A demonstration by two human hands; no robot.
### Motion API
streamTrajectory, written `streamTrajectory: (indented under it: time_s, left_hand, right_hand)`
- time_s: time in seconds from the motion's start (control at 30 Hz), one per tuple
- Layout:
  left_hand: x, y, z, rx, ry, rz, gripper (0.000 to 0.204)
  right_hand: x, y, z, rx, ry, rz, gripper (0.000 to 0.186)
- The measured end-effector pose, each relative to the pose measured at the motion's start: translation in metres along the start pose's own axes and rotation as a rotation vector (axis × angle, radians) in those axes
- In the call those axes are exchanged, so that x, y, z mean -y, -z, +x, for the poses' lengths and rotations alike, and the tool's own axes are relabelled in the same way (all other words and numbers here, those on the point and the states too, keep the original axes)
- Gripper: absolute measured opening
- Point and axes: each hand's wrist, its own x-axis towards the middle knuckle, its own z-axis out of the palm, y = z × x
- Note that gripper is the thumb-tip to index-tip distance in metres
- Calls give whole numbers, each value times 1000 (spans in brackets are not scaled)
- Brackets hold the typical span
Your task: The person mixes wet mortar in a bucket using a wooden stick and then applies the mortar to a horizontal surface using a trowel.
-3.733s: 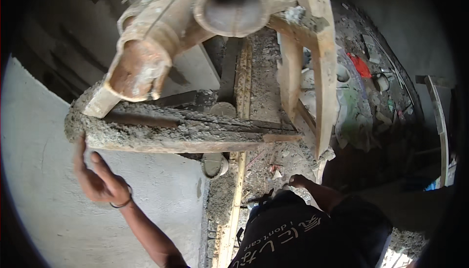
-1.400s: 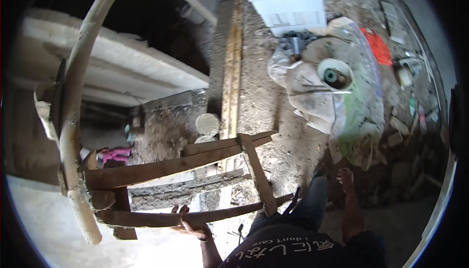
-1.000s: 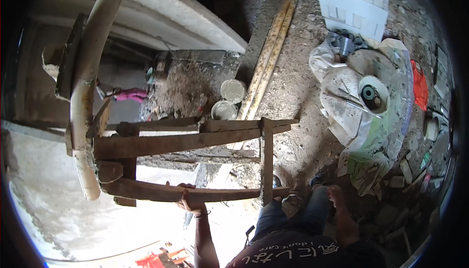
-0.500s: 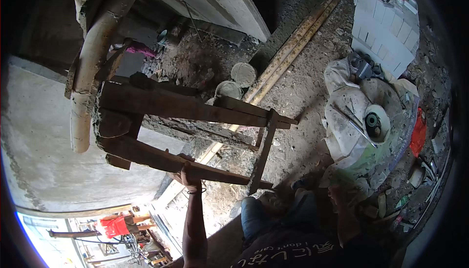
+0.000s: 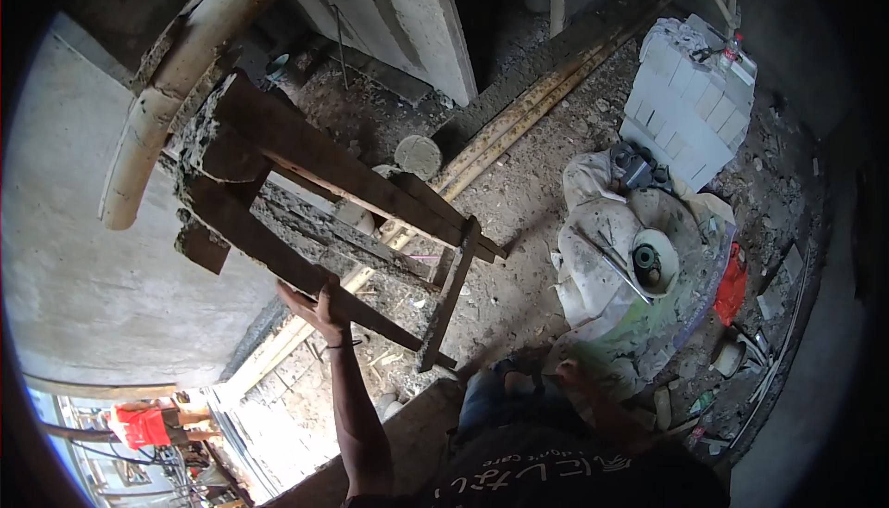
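Note:
My left hand (image 5: 319, 309) is closed round the lower board of a dark, mortar-crusted wooden frame (image 5: 338, 165) with a short crosspiece at its right end. A thick, pale curved piece (image 5: 148, 137), like a pipe or pole, runs along the frame's upper left; I cannot tell whether they are joined. My right hand (image 5: 569, 374) is low beside my jeans, near a dirty plastic sheet; its fingers are dim and too small to make out.
On the right lie grey-white blocks (image 5: 685, 100), a white bucket (image 5: 653, 267) on sheeting and a red bag (image 5: 730, 286). Long yellowish beams (image 5: 528, 119) cross the rubble floor. A pale wall (image 5: 83, 258) stands left; a person in red (image 5: 139, 425) shows at the bright lower-left opening.
My left hand, earlier beside the crusted beam, has gripped the frame and moved up in view with it. The frame now slants down rightward; the room behind has swung round.

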Motion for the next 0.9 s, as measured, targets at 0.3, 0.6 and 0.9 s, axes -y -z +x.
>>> streamTrajectory:
  time_s: [0.3, 0.6, 0.9]
  left_hand:
    - [26, 18, 1, -9, -149, 225, 55]
    - [60, 37, 4, 45, -357, 592, 54]
    - [71, 48, 12, 89, -701, 735, 39]
  right_hand:
    - [22, 102, -36, -339, -926, 462, 19]
    - [-30, 40, -227, 25, -849, 2034, 30]
    - [-77, -17, -184, 50, -1217, 906, 27]
